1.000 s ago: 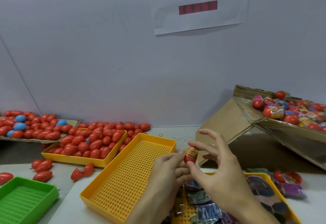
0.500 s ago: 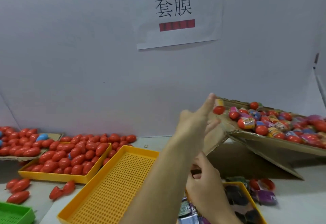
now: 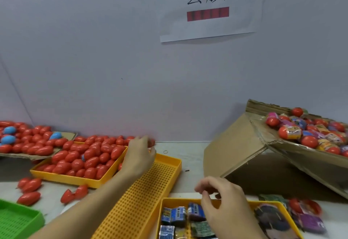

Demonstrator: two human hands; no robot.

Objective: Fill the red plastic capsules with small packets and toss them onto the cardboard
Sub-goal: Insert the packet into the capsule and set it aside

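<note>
Empty red capsules (image 3: 88,156) fill a yellow tray (image 3: 75,180) at the left. My left hand (image 3: 139,156) reaches over that tray's far right corner, and its curled fingers and thumb close round a red capsule (image 3: 151,142) there. My right hand (image 3: 223,201) hovers over the near yellow tray (image 3: 169,200) of small packets (image 3: 177,214), fingers loosely curled with nothing visible in them. The sloped cardboard (image 3: 235,144) at the right carries a pile of filled capsules (image 3: 301,131).
An empty perforated yellow tray (image 3: 150,182) lies between my arms. A green tray (image 3: 15,221) is at the lower left, with loose red capsules (image 3: 30,186) beside it. A cardboard sheet (image 3: 69,135) at the far left holds red and blue capsules.
My left hand held a filled capsule up at the cardboard, then swung left and down to the red capsule pile without it. My right hand stayed over the packet tray.
</note>
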